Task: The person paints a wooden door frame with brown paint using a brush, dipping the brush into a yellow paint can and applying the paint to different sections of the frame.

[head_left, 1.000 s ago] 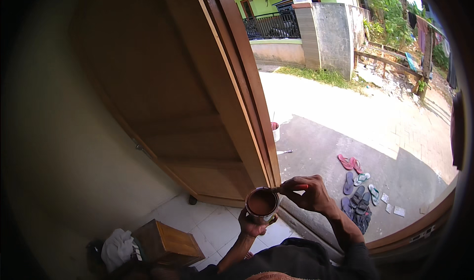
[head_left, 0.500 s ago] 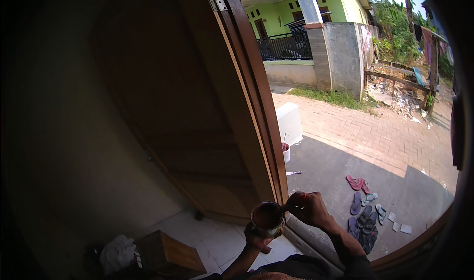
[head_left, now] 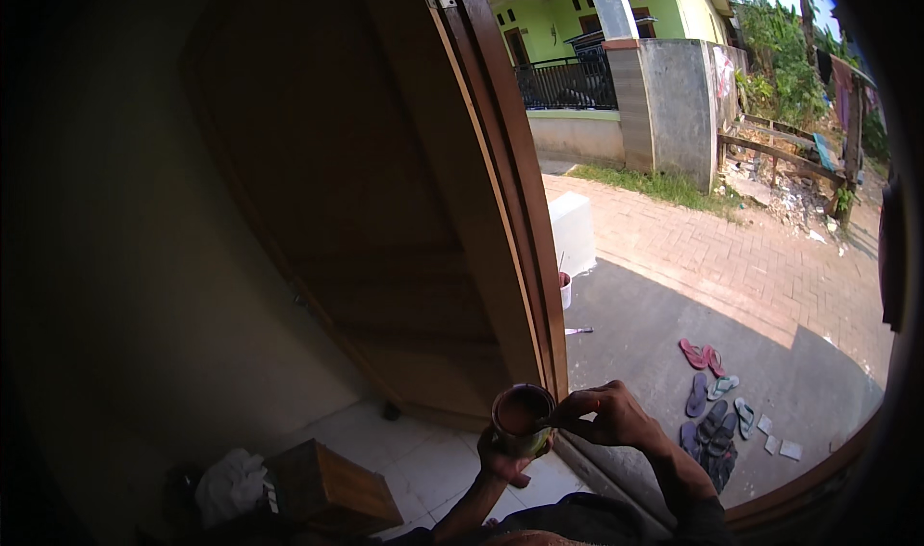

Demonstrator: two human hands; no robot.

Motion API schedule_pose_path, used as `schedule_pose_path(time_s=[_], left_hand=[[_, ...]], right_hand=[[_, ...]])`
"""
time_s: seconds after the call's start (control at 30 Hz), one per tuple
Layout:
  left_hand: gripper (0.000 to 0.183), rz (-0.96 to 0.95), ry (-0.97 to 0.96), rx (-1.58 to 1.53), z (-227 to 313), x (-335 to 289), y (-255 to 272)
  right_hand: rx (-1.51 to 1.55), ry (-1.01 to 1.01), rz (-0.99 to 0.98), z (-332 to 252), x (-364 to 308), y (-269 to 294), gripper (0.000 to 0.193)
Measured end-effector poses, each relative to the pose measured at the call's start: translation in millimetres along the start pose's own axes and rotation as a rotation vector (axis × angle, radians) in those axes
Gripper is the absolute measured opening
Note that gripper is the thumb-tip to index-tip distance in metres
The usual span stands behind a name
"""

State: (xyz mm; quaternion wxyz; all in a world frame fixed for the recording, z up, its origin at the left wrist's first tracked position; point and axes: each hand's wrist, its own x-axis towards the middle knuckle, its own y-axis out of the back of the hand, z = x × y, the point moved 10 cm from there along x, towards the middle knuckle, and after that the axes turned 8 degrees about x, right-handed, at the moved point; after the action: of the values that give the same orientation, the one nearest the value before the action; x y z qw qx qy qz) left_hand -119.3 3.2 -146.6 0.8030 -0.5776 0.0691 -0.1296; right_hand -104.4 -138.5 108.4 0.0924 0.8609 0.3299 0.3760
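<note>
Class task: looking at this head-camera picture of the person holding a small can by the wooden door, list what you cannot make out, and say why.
- Head view: what the right hand pinches at the can rim; fingers cover it.
- Can's side: wrapped by the left hand.
- Room at left: too dark.
- Person's body: cut off by the lower edge.
- Pile of sandals: too small to count.

You are standing at the front doorway of a house, where an open brown wooden door (head_left: 385,286) swings in over a white tiled floor (head_left: 414,459). Just outside, sandals and flip-flops (head_left: 712,402) lie scattered on the paved forecourt (head_left: 664,325), next to a brick-paved lane (head_left: 770,267). Across it stands a green neighbouring house (head_left: 577,17) with a black railing (head_left: 568,79).
</note>
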Motion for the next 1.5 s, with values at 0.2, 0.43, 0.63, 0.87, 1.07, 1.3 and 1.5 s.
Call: schedule_pose_path(time_s=[0.2,0.43,0.63,0.87,1.07,1.3,1.5], left_hand=[[0.086,-0.054,-0.034,-0.005,2,-1,-26],[0.078,-0.024,-0.047,-0.098,23,5,-27],[0.077,-0.058,-0.011,-0.142,13,7,-20],[0.074,0.029,-0.007,-0.063,12,-5,1],[0.067,-0.059,0.019,-0.183,22,-5,-14],[0.075,0.007,0.051,-0.21,26,-7,4],[0.076,0.045,0.079,-0.152,36,-13,13]], right_hand=[[-0.066,-0.207,0.186,27,4,12,0.01],[-0.101,-0.213,0.301,27,28,33,0.012],[-0.153,-0.01,0.239,-2,25,26,0.017],[-0.165,0.083,-0.181,-18,-7,-30,0.036],[-0.206,0.074,-0.167,-22,-11,-36,0.035],[-0.062,-0.114,0.11,-21,0,-6,0.021],[-0.029,-0.534,0.416,41,6,-7,0.013]])
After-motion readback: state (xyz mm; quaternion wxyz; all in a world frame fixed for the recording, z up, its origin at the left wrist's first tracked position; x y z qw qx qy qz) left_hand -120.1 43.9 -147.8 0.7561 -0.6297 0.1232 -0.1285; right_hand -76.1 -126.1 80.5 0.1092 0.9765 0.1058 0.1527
